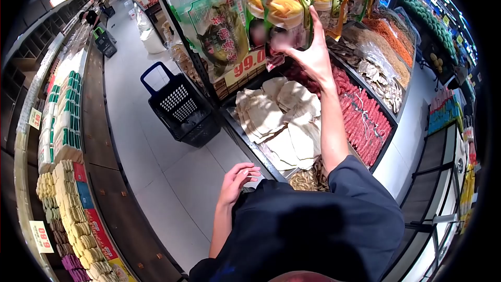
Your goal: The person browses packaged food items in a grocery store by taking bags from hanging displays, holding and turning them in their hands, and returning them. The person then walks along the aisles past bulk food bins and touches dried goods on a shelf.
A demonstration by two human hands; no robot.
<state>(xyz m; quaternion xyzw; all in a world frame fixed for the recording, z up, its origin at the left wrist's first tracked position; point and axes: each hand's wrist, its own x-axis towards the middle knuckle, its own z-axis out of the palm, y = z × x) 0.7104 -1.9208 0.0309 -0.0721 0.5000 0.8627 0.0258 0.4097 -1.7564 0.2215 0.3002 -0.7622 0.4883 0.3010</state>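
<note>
My right hand is raised to a green food packet hanging from a rack hook. The thumb lies over the packet's lower front and the index finger runs up its right edge; other fingers are partly hidden. The packet's front pictures yellow strips in a bowl. Left of it hangs a clear and green packet of dark leafy food. Down by my waist, my left hand is loosely curled with its fingers slightly apart, and nothing shows in it.
Below the rack, a bin holds flat pale dried sheets and red sausages. A dark shopping basket with a raised handle stands on the floor to the left. Goods-lined shelves run along the far left; a person is farther up the aisle.
</note>
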